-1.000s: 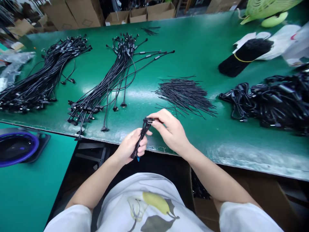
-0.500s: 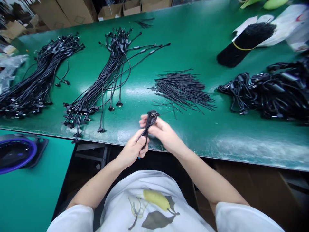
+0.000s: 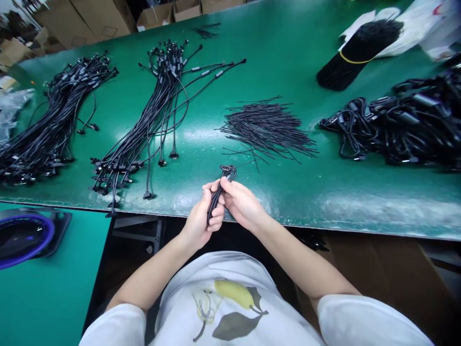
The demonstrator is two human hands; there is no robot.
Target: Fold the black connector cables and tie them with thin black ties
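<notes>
Black cable point(image 3: 215, 200) pinched by left hand point(image 3: 197, 222) and right hand point(image 3: 244, 203)
Slackened grip could uncoil it; ties point(image 3: 268, 127) at one o'clock.

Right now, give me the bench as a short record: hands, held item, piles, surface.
left hand: left hand wrapped around the lower part of a folded black cable
right hand: right hand thumb and fingers on the same cable, higher up
held item: connector end up, above both hands
beyond hands: loose pile of thin black strips
left side: two spreads of long cables
right side: heap of folded cables; strip bundle with yellow band
surface: green bench
</notes>
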